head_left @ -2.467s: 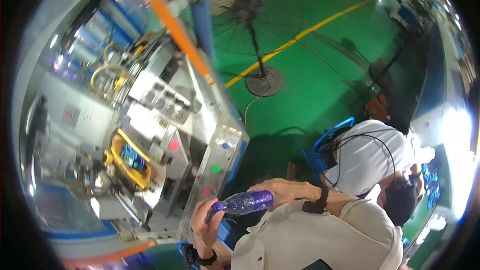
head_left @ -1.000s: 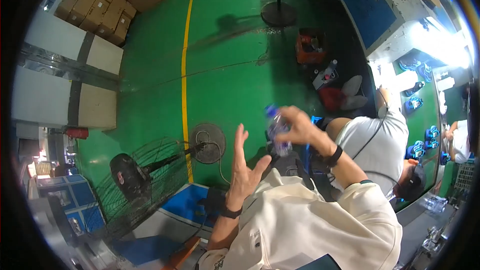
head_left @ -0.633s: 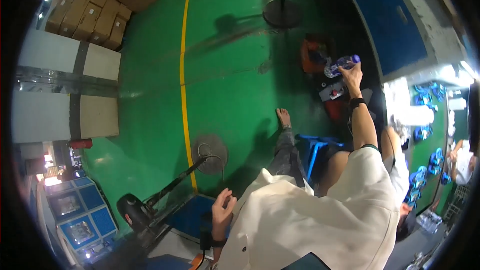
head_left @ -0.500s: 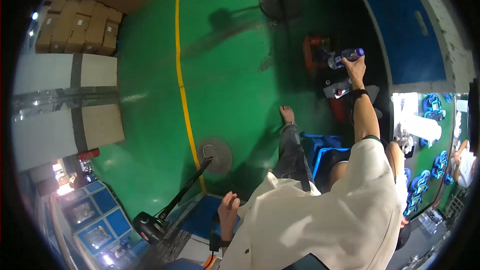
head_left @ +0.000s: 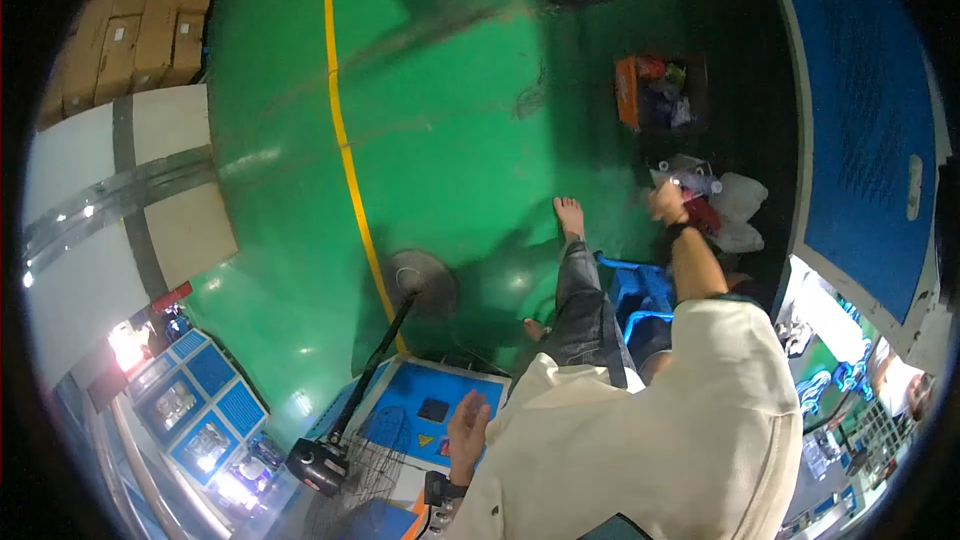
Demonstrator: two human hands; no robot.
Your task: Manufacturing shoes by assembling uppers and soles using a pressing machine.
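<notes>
My right hand reaches out to the right, low over the floor, and is smeared by motion. Right at its fingers lies a clear plastic bottle with a pale cap; whether the hand grips it I cannot tell. White plastic bags and something red are beside that hand. Beyond them stands an orange-sided box holding several crumpled, coloured pieces. My left hand hangs near my body, fingers loosely apart, with nothing in it, above a blue-topped machine surface.
A blue plastic stool is by my legs. Stacked cartons and pale panels line the left. A black stand with a round base rises near the yellow floor line. A blue cabinet edges the right.
My right hand has come back nearer to me and lower; the purple-capped bottle it held up is no longer plainly in it. The view has shifted, showing more of the box and machine top.
</notes>
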